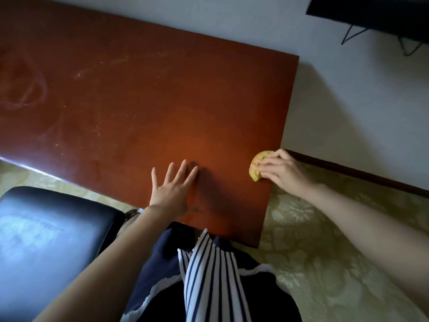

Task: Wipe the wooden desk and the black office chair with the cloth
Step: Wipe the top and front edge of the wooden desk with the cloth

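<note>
Presently, the reddish-brown wooden table [139, 101] is seen from above, its top spread across the frame from 9 o'clock to 1 o'clock. The left hand [171, 187] is laid flat on the table top close to the near edge, with the fingers straight, spread apart and pointed toward 1 o'clock; nothing is held by it. The right hand [281, 170] is placed at 3 o'clock of the left hand, well apart from it, at the table's right edge. A crumpled yellow cloth [255, 165] is gripped by it, with the fingers curled over the top of the cloth, and the cloth is rested on the table just inside that edge. Pale smears and a ring-shaped mark [25, 87] are seen on the table top toward 9 o'clock. The black office chair [51, 228] is found at 8 o'clock, its glossy padded seat just beside the table's near edge; whether the two touch cannot be told. A patterned green-gold carpet [325, 228] is shown beneath, met toward 3 o'clock by a dark skirting board [359, 174] and a pale wall [348, 89]. A dark object [371, 10] with thin black wires is cut off at 1 o'clock. A navy garment [162, 263] with a striped panel is visible at 6 o'clock.
</note>
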The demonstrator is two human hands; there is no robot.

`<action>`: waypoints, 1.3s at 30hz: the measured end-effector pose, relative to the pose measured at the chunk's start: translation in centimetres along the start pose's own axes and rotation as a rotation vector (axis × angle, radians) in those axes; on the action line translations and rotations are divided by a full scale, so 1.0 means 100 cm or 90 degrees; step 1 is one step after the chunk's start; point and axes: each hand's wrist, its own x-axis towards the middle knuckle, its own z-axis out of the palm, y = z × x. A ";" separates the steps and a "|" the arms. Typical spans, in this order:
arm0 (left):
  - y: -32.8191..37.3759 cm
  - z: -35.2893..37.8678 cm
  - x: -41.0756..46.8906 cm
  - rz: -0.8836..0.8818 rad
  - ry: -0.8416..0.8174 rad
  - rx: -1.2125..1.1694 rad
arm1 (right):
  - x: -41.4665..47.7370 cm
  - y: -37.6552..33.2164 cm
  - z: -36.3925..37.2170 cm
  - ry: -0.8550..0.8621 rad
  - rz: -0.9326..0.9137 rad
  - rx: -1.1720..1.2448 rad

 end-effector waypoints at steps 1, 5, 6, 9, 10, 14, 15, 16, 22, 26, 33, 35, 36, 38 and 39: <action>0.000 0.004 -0.005 -0.008 0.001 -0.010 | 0.015 0.007 -0.002 0.006 0.054 0.012; -0.005 0.022 -0.028 -0.055 0.012 -0.057 | 0.070 0.031 -0.001 0.060 0.277 0.033; -0.007 0.027 -0.034 -0.063 0.016 -0.067 | 0.079 0.031 0.000 0.074 0.313 0.024; -0.015 0.040 -0.047 -0.086 0.023 -0.081 | 0.088 0.021 0.005 0.117 0.381 -0.012; -0.019 0.044 -0.051 -0.090 0.016 -0.088 | 0.087 0.013 0.009 0.127 0.394 -0.024; -0.041 0.050 -0.055 -0.061 -0.010 -0.088 | 0.058 -0.027 0.031 0.172 0.353 -0.040; -0.047 0.049 -0.055 -0.049 -0.007 -0.080 | 0.047 -0.040 0.037 0.184 0.338 -0.034; -0.055 0.048 -0.054 -0.035 -0.003 -0.070 | 0.036 -0.054 0.044 0.200 0.324 -0.030; -0.087 0.040 -0.052 0.065 -0.004 -0.023 | -0.010 -0.121 0.077 0.297 0.333 -0.069; -0.114 0.043 -0.057 0.122 -0.004 -0.007 | -0.018 -0.164 0.094 0.352 0.394 -0.089; -0.175 0.048 -0.070 0.162 -0.011 0.013 | -0.012 -0.229 0.120 0.396 0.478 -0.090; -0.185 0.048 -0.072 0.169 -0.017 0.018 | -0.007 -0.244 0.127 0.386 0.446 -0.092; -0.191 0.048 -0.072 0.169 -0.018 0.018 | -0.003 -0.253 0.131 0.371 0.409 -0.095; -0.197 0.048 -0.071 0.160 -0.018 0.006 | 0.006 -0.266 0.137 0.325 0.323 -0.075; -0.200 0.047 -0.071 0.154 -0.017 -0.002 | 0.013 -0.269 0.139 0.302 0.280 -0.053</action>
